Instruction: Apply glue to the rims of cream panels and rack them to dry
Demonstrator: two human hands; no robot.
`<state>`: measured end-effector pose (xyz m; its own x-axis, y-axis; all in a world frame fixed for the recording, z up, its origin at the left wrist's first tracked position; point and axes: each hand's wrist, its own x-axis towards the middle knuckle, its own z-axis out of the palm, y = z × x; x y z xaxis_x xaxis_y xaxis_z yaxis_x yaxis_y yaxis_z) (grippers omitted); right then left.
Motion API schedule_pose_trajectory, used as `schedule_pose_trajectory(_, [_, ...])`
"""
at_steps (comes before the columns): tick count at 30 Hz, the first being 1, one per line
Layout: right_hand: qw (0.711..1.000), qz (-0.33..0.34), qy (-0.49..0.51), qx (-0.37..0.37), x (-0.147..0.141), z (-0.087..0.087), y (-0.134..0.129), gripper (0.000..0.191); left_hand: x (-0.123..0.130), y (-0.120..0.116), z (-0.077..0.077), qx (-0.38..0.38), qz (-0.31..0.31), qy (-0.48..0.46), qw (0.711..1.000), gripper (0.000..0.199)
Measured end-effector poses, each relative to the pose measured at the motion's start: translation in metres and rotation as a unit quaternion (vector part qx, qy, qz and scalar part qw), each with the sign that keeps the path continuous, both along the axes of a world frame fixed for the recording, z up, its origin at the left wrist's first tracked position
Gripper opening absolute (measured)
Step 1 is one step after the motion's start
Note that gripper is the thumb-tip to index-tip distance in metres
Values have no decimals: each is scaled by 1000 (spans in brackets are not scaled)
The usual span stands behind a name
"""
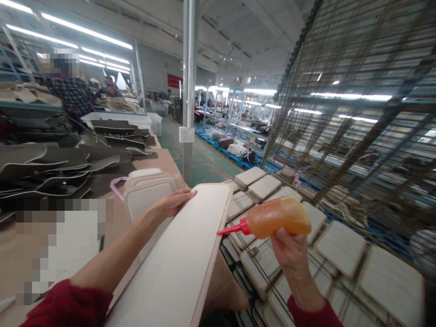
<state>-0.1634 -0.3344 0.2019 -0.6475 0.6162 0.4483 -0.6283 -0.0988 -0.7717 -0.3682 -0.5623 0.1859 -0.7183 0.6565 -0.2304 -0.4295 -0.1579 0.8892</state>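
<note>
A long white panel [177,254] with rounded corners and a pale tan border slants across the middle of the view. My left hand [175,203] grips its far left edge, thumb on top and the other fingers partly hidden. In my right hand [289,250] is a squeeze bottle [277,218] of amber liquid, probably glue, tipped on its side. Its red nozzle points left, and the tip meets the panel's right border. Behind my left hand stands a stack of similar white panels [150,195], with a lilac strap [117,187] beside it.
Wire racks [259,259] with several white panels [340,245] spread over the right side. More wire racks [340,113] stand upright behind them. Dark grey pieces [51,168] are piled at left on the brown table [163,159]. A person [70,91] stands beyond; a post [188,91] rises ahead.
</note>
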Motion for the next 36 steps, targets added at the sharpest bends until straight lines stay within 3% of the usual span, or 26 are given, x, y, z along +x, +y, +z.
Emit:
schedule_pose_trajectory(8, [1000,17,14,6,7,2,-4,43,-6,7,8,-17,-6,7,1000,17])
schedule_pose_trajectory(20, [998,31,23,44,13,0,-4,60,-20,15,14,-27,15,11,999,16])
schedule_pose_trajectory(36, [998,47,27,41,23,-4,-8,47,-33,21,27,-48,39,8,998,11])
